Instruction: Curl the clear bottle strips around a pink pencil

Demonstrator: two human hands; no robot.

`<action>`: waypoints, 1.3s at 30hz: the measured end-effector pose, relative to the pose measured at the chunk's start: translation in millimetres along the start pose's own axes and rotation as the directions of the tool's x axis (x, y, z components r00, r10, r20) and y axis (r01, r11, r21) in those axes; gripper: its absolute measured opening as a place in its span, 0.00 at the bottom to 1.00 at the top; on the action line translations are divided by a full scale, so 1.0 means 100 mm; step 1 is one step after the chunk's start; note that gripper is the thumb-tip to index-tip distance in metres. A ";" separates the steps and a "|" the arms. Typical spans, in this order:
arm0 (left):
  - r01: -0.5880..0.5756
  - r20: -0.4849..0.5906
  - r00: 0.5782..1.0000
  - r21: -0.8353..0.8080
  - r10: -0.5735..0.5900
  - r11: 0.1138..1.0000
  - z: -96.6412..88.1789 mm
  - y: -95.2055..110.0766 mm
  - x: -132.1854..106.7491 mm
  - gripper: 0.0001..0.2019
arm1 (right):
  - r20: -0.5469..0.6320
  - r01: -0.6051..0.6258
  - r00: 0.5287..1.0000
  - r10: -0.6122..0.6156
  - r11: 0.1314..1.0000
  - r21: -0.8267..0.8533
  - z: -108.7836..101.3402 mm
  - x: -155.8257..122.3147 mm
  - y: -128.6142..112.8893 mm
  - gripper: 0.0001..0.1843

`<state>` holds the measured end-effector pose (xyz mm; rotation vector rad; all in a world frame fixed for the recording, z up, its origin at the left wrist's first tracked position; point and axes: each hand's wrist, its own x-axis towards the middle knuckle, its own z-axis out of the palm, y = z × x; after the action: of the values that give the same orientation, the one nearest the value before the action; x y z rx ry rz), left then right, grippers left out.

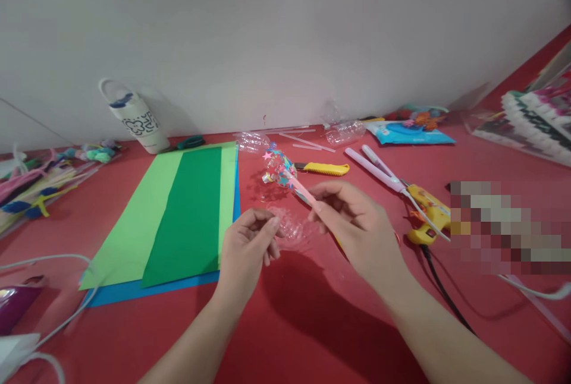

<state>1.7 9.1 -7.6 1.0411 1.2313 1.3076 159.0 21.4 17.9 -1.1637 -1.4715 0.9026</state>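
Note:
Between the thumb and fingers of my right hand [352, 223] is a thin pink stick [306, 189], tilted up to the left. At its far end sits a cluster of small star-shaped sequins [282, 169] in pink, blue and teal, on or in front of something clear. My left hand [252, 238] is closed in a pinch to the left of the stick; whatever it holds, if anything, is too small to make out. Just beyond its fingertips, a crumpled clear plastic piece [289, 226] lies on the red table [285, 312]. A grey blade partly shows under my right hand.
Green paper sheets [191, 217] lie at left, with a white bottle [140, 125] behind. A yellow box cutter [328, 168], pink hair straightener [375, 170], yellow glue gun [423, 217] and blue wipes pack [410, 134] lie toward the right. Cords run along both sides.

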 end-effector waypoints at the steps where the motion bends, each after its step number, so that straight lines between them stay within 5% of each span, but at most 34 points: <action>1: -0.001 -0.002 1.000 -0.013 0.001 1.000 0.00 0.00 0.01 0.08 | 0.007 -0.016 1.000 0.016 0.999 0.037 -0.01 0.00 -0.01 0.05; 7: 0.013 0.028 1.000 -0.030 -0.012 0.999 0.00 0.02 0.02 0.08 | 0.289 -0.159 0.954 0.082 0.955 0.251 0.02 -0.03 -0.06 0.04; 12: -0.010 0.015 1.000 -0.002 0.010 1.000 0.01 0.03 -0.01 0.08 | 0.288 -0.238 0.940 0.181 0.955 0.176 0.07 -0.02 -0.03 0.06; 19: -0.014 0.021 1.000 0.041 0.013 0.999 0.03 0.05 -0.01 0.08 | 0.229 0.006 0.973 0.028 0.989 -0.149 0.07 -0.01 -0.03 0.08; 32: 0.020 -0.002 1.000 0.092 -0.020 0.996 0.02 0.06 -0.02 0.08 | 0.257 0.136 0.963 -0.078 0.967 -0.217 0.09 -0.06 -0.01 0.10; 39: 0.024 -0.021 1.000 0.061 -0.023 0.998 0.01 0.05 -0.02 0.08 | 0.316 0.361 0.910 -0.267 0.885 -0.294 0.12 -0.09 0.03 0.12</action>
<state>2.6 7.2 -2.4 1.0562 1.3024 1.2714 148.4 13.8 10.3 -1.0282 -2.0402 0.5993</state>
